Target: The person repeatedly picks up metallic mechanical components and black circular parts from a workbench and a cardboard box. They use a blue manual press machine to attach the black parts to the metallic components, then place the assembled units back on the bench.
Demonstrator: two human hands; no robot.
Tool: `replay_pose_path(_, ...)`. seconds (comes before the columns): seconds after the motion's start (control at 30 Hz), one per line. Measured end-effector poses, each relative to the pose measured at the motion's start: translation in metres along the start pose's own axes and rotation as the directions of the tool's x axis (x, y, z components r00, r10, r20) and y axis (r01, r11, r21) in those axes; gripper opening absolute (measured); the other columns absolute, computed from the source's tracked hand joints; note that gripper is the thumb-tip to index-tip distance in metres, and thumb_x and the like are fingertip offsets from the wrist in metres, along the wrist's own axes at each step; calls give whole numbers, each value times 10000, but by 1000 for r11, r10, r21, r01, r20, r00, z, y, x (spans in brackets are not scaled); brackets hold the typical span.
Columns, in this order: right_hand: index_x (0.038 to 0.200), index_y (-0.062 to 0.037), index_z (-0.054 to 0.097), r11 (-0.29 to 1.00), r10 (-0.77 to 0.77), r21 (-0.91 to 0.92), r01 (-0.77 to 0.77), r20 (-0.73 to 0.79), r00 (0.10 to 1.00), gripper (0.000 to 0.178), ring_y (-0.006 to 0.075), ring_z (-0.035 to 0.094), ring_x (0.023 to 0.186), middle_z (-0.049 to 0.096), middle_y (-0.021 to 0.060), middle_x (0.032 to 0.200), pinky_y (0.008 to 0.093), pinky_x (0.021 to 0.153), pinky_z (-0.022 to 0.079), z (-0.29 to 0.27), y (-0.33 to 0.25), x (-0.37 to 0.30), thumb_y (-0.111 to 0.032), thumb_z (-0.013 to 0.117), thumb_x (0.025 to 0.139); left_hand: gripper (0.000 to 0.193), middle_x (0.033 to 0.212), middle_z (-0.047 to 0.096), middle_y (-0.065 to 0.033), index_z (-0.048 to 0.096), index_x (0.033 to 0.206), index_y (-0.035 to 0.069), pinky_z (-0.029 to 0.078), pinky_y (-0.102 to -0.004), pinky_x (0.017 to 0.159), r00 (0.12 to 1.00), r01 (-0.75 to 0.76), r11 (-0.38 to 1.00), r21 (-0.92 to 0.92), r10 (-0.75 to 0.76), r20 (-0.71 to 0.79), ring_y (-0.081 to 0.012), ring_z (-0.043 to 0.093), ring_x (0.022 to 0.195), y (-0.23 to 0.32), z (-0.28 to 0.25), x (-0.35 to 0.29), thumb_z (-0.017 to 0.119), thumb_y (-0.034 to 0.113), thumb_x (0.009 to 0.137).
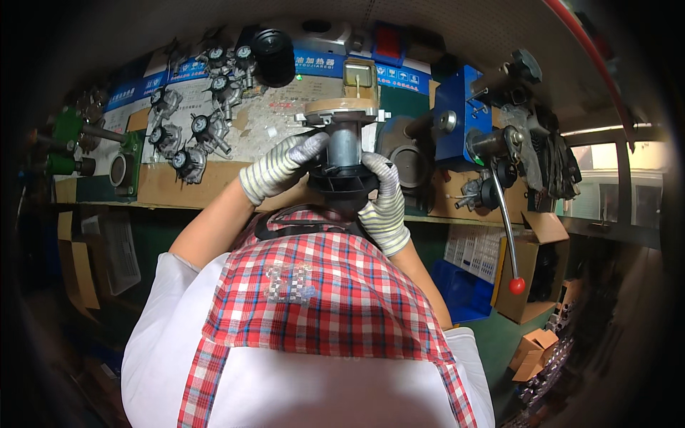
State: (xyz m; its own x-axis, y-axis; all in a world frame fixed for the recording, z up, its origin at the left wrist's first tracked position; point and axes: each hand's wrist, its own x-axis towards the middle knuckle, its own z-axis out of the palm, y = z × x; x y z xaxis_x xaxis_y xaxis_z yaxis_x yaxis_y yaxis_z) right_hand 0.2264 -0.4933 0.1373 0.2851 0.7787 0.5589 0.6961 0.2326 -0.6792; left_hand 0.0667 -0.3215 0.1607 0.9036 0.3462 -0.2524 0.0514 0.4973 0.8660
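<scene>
In front of my chest I hold a metal cylinder point(344, 146) with a black finned plastic part point(344, 180) at its near end. My left hand point(280, 168), in a striped knit glove, is closed on the left side of this assembly, its thumb by the cylinder. My right hand point(385, 203), gloved alike, grips the black part from the right, some fingers hidden beneath. Beyond the cylinder sits a round tan-topped metal flange point(341, 107) with side lugs. Whether it is joined to the cylinder I cannot tell.
Several small metal pump-like units point(209, 127) lie on cardboard at the left. A green fixture point(127, 164) stands farther left. At the right is a blue press point(457, 118) with a red-knobbed lever point(516, 285). A blue bin point(457, 289) and cardboard boxes point(539, 274) sit below the bench.
</scene>
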Motion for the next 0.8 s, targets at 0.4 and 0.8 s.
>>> replay_pose_path(0.4, 1249, -114, 610, 933, -206, -278, 228, 108, 973, 535, 422, 636, 1035, 642, 212, 1134, 482, 838, 560, -1, 9, 11, -63, 739, 732, 652, 1289, 623, -67, 539, 1389, 31, 432, -344, 1051, 980, -196, 961, 194, 198, 10, -168, 560, 1176, -14, -6, 20, 769, 370, 883)
replay_pose_path(0.8, 1183, -221, 681, 841, -100, -498, 209, 237, 966, 446, 350, 650, 952, 654, 143, 1089, 429, 709, 589, -19, -1, 2, -122, 694, 749, 687, 1315, 604, -69, 511, 1416, 77, 466, -357, 1054, 999, -13, 1000, 17, 13, 42, -194, 561, 1224, -45, 3, 44, 807, 350, 860)
